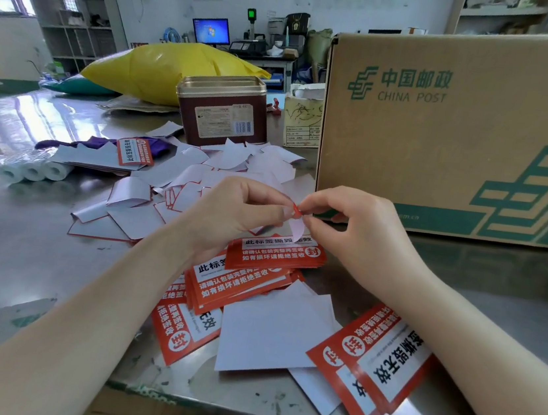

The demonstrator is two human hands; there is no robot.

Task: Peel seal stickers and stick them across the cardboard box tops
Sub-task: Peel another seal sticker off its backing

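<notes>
Steel table [19,245], China Post box [461,133] behind: left hand [230,215] and right hand [359,231] pinch one seal sticker [296,222], fingertips narrow.

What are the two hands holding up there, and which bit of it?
A seal sticker. The left hand and right hand both pinch its top red corner, where the white backing curls away.

A tall brown cardboard box with green postal print [462,127] stands upright at the frame's right. Red-and-white rectangular seal stickers [242,282] lie fanned across the lower centre. One small sticker [297,220], white backing curling, sits mid-frame.
</notes>
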